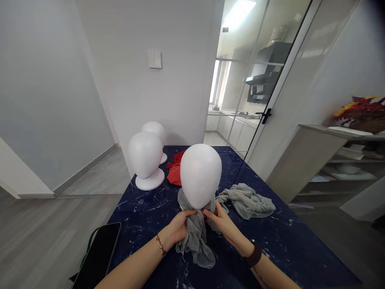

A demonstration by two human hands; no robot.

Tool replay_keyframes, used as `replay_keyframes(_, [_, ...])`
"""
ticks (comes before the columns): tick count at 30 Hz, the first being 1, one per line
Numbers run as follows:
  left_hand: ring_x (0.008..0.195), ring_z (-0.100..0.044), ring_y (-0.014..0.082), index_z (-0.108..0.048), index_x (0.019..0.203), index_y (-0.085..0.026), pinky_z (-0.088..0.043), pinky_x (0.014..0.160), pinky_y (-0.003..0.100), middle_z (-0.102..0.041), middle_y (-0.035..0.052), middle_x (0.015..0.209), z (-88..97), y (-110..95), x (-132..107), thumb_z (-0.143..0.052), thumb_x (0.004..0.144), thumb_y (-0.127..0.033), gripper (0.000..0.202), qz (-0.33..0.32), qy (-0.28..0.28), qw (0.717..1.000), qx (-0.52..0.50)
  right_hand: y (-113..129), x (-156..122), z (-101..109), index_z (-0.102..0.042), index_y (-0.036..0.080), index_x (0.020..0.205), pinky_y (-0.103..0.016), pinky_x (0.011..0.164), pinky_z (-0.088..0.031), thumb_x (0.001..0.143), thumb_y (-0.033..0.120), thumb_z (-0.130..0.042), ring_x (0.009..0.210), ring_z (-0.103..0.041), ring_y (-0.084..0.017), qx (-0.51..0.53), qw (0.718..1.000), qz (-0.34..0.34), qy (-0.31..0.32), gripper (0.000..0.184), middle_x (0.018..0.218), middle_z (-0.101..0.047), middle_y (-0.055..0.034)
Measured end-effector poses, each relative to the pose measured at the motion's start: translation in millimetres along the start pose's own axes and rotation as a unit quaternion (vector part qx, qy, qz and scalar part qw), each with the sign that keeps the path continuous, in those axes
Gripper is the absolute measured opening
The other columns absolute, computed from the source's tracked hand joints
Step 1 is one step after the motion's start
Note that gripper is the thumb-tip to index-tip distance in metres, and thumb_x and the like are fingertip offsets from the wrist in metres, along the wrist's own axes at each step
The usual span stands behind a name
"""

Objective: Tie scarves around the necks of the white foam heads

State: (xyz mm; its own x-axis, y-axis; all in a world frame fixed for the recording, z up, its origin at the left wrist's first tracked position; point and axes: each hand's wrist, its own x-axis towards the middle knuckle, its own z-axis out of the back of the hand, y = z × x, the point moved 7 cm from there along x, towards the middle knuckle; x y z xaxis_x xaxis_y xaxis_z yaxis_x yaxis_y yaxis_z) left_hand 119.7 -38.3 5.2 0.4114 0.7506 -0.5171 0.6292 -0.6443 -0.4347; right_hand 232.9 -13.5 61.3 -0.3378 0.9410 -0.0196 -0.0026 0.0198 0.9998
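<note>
A white foam mannequin head (201, 174) stands upright near the middle of the table, its base hidden. Around its neck lies a sheer grey scarf (197, 237), with one end hanging down in front and another part trailing off to the right in a loose heap (251, 202). At the front of the neck, my left hand (179, 225) pinches the scarf between thumb and fingers. Close beside it, my right hand (221, 220) also grips the scarf, just under the chin of the head.
Two more white mannequin heads (146, 154) stand at the table's back left. A crumpled red cloth (175, 170) lies behind the middle head. A dark phone or tablet (98, 255) rests at the front left edge of the dark blue marbled table (144, 218).
</note>
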Motion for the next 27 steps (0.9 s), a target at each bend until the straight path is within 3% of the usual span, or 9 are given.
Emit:
replay_keyframes(3, [0.071, -0.068, 0.0225, -0.067, 0.091, -0.005, -0.05, 0.074, 0.033, -0.072, 0.0127, 0.076, -1.5, -4, 3, -0.06, 0.073, -0.013, 0.021, -0.06, 0.006, 0.997, 0.037, -4, -6, 8, -0.045, 0.02, 0.121, -0.032, 0.068, -0.047, 0.079, 0.046, -0.058, 0.068, -0.062, -0.019, -0.142, 0.99, 0.0, 0.018, 0.051, 0.09, -0.064, -0.005])
replay_keyframes(8, [0.068, -0.066, 0.0179, -0.067, 0.096, -0.006, -0.05, 0.07, 0.028, -0.072, 0.0116, 0.084, -5.1, -9, 0, -0.066, 0.068, -0.008, 0.029, -0.122, 0.012, 0.991, 0.057, 7, -29, 38, -0.044, 0.019, 0.13, -0.034, 0.063, -0.045, 0.075, 0.045, -0.062, 0.055, -0.058, -0.02, -0.281, 0.955, -0.001, -0.091, 0.064, 0.066, -0.061, -0.0029])
replay_keyframes(12, [0.061, -0.065, 0.0169, -0.066, 0.098, -0.007, -0.05, 0.064, 0.028, -0.071, 0.0091, 0.077, -3.6, -7, 1, -0.064, 0.066, -0.005, 0.032, -0.118, -0.006, 0.992, 0.051, 15, -47, 25, -0.029, 0.027, 0.138, -0.031, 0.059, -0.048, 0.073, 0.043, -0.066, 0.051, -0.056, -0.014, 0.018, 0.996, -0.053, -0.064, 0.077, 0.083, -0.065, -0.0017])
replay_keyframes(15, [0.058, -0.064, 0.017, -0.066, 0.097, -0.008, -0.05, 0.063, 0.03, -0.07, 0.0075, 0.071, -2.6, -6, 1, -0.064, 0.067, -0.006, 0.03, -0.121, -0.015, 0.991, 0.055, 5, -59, 6, -0.047, 0.023, 0.125, -0.027, 0.067, -0.051, 0.076, 0.041, -0.065, 0.07, -0.062, -0.013, 0.253, 0.957, -0.129, -0.061, 0.055, 0.103, -0.064, -0.0061])
replay_keyframes(18, [0.064, -0.066, 0.0187, -0.066, 0.096, -0.009, -0.051, 0.069, 0.031, -0.071, 0.0085, 0.077, -1.2, -7, 1, -0.065, 0.066, -0.005, 0.03, -0.135, -0.029, 0.989, 0.056, -11, -76, -9, -0.062, 0.013, 0.102, -0.03, 0.081, -0.05, 0.077, 0.042, -0.064, 0.088, -0.064, -0.018, 0.301, 0.93, -0.208, -0.032, 0.038, 0.102, -0.065, -0.0107])
replay_keyframes(20, [0.068, -0.067, 0.0195, -0.065, 0.095, -0.009, -0.051, 0.072, 0.031, -0.071, 0.0093, 0.079, -0.9, -7, 0, -0.066, 0.066, -0.006, 0.029, -0.143, -0.031, 0.987, 0.06, -9, -89, -13, -0.063, 0.014, 0.104, -0.035, 0.09, -0.046, 0.076, 0.043, -0.065, 0.097, -0.062, -0.022, 0.242, 0.948, -0.203, 0.036, 0.04, 0.104, -0.065, -0.0105])
replay_keyframes(23, [0.067, -0.067, 0.0197, -0.066, 0.09, -0.01, -0.051, 0.072, 0.031, -0.071, 0.0093, 0.076, 0.0, -7, 1, -0.066, 0.065, -0.005, 0.026, -0.143, -0.037, 0.987, 0.064, 7, -106, -8, -0.064, 0.018, 0.105, -0.037, 0.097, -0.04, 0.065, 0.038, -0.074, 0.105, -0.057, -0.026, 0.032, 0.982, -0.116, 0.144, 0.046, 0.106, -0.065, -0.0075])
replay_keyframes(25, [0.064, -0.066, 0.0191, -0.066, 0.086, -0.01, -0.051, 0.071, 0.031, -0.071, 0.0085, 0.073, 1.0, -7, 1, -0.065, 0.065, -0.004, 0.022, -0.142, -0.046, 0.987, 0.06, 15, -114, 1, -0.064, 0.02, 0.104, -0.034, 0.092, -0.043, 0.061, 0.035, -0.077, 0.098, -0.059, -0.025, -0.081, 0.983, -0.076, 0.148, 0.048, 0.103, -0.066, -0.0056])
replay_keyframes(27, [0.063, -0.066, 0.0177, -0.066, 0.085, -0.01, -0.051, 0.07, 0.029, -0.071, 0.0079, 0.074, -0.3, -7, 1, -0.064, 0.065, -0.003, 0.022, -0.146, -0.039, 0.987, 0.054, 11, -118, 5, -0.059, 0.022, 0.112, -0.03, 0.073, -0.05, 0.065, 0.039, -0.073, 0.077, -0.063, -0.02, -0.083, 0.982, -0.104, 0.133, 0.052, 0.094, -0.067, -0.0046])
